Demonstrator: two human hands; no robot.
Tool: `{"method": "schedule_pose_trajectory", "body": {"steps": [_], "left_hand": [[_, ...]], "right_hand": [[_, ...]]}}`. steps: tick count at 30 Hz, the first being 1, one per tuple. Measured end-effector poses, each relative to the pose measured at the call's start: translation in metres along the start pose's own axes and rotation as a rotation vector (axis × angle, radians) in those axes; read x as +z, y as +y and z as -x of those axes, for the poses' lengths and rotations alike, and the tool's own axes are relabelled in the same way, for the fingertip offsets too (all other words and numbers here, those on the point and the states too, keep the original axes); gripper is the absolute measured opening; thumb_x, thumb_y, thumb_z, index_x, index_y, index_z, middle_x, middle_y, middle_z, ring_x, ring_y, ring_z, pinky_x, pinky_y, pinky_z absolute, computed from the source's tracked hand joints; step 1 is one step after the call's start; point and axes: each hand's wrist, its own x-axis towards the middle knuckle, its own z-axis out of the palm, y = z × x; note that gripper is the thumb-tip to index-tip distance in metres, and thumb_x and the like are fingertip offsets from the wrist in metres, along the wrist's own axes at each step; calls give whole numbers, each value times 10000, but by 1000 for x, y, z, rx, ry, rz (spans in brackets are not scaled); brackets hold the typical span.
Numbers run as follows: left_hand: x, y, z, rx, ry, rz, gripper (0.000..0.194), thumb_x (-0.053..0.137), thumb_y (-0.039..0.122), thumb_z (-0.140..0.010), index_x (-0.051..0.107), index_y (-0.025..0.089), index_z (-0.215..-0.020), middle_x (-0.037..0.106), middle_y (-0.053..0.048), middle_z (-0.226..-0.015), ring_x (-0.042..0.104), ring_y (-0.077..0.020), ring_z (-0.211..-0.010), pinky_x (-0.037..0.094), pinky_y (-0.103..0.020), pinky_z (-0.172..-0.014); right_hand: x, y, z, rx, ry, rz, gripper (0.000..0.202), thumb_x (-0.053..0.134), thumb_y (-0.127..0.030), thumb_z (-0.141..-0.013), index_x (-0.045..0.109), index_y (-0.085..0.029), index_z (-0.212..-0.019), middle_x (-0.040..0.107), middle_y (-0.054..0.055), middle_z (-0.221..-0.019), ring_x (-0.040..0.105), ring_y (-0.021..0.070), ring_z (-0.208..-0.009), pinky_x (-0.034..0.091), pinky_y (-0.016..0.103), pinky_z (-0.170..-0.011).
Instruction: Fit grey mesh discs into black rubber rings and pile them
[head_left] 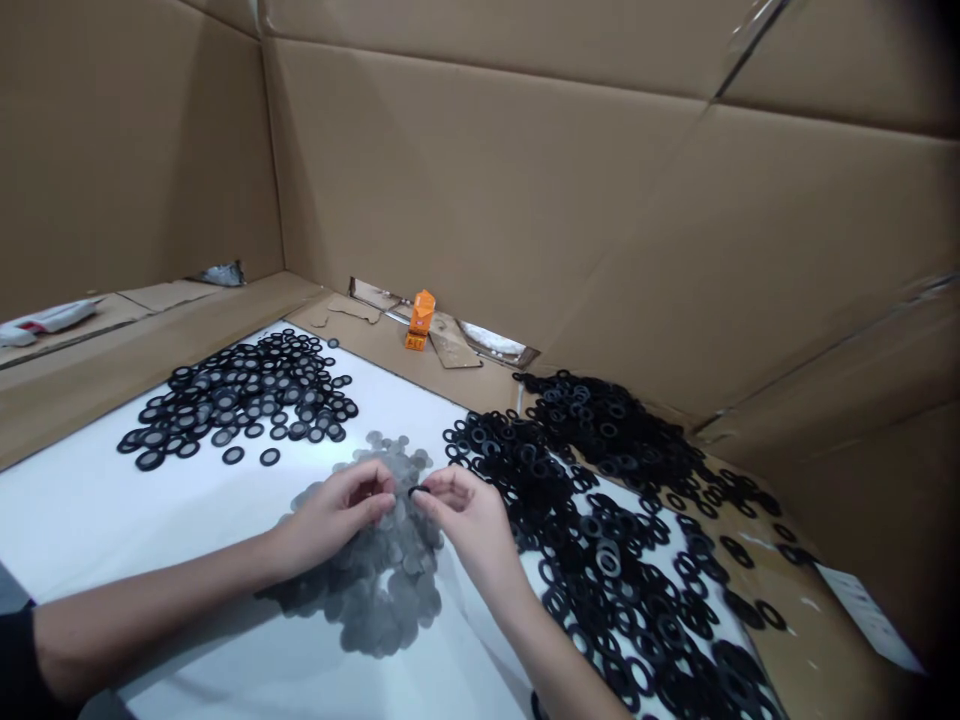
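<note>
My right hand (463,505) pinches a black ring (418,490) between thumb and fingertips, over a heap of thin grey discs (390,600). Just to its left, my left hand (352,510) is closed in a pinch, thumb against fingers. What it holds, if anything, is too small to make out. A small gap separates the two sets of fingertips. Beyond my left hand lies a pile of black rings with grey discs in their centres (255,385). Loose black rings (540,480) spread in a large pile right of my right hand.
The white board (75,510) lies inside tall cardboard walls (487,180). An orange object (420,318) stands by the back wall. More black rings (615,420) spill onto the cardboard at right. A white strip (870,615) lies at far right, and a white-and-red item (49,322) at far left.
</note>
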Motion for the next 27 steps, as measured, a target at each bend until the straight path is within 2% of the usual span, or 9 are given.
{"method": "schedule_pose_trajectory", "body": {"steps": [3, 7, 13, 16, 20, 24, 27], "left_hand": [[5, -5, 3, -72, 40, 116, 151, 478, 307, -894, 484, 179, -814, 439, 47, -640, 414, -111, -580, 330, -223, -539], [8, -7, 3, -72, 123, 131, 112, 494, 249, -871, 491, 174, -789, 465, 42, -659, 446, -109, -594, 352, -221, -554], [8, -1, 4, -58, 209, 26, 150, 545, 290, -858, 531, 169, -772, 488, 32, -686, 450, -109, -623, 358, -219, -567], [10, 1, 5, -62, 263, -9, 176, 562, 327, -854, 542, 171, -776, 510, 26, -703, 459, -109, -624, 370, -220, -569], [11, 3, 7, -35, 320, -35, 187, 577, 344, -846, 563, 171, -773, 549, 14, -716, 494, -116, -637, 392, -222, -575], [10, 3, 9, 7, 338, -87, 175, 582, 330, -842, 575, 172, -768, 580, 3, -728, 528, -126, -662, 421, -229, -607], [10, 3, 10, 38, 325, -134, 160, 574, 315, -848, 582, 172, -777, 601, -7, -743, 545, -135, -680, 435, -237, -628]], "right_hand": [[12, 2, 8, 116, -41, -245, 243, 807, -270, -578, 626, -160, -696, 645, -15, -654, 602, 121, -615, 465, 237, -626], [16, -3, 17, 199, -84, -397, 291, 831, -310, -579, 654, -157, -751, 687, -1, -681, 654, 124, -652, 487, 229, -668], [17, -9, 22, 191, -78, -395, 269, 812, -334, -621, 713, -154, -794, 721, 26, -742, 674, 137, -691, 502, 232, -696], [19, -7, 21, 170, -52, -378, 277, 801, -353, -633, 731, -158, -817, 728, 36, -762, 680, 157, -688, 515, 275, -734], [22, -6, 24, 135, -104, -362, 280, 743, -392, -705, 748, -156, -856, 734, 63, -821, 687, 189, -733, 510, 337, -815], [24, -10, 28, 168, -100, -379, 318, 646, -448, -791, 751, -164, -889, 732, 71, -869, 687, 194, -761, 487, 364, -872], [25, -13, 30, 142, -130, -398, 288, 708, -393, -747, 748, -170, -926, 733, 71, -896, 678, 204, -831, 479, 356, -891]]}}
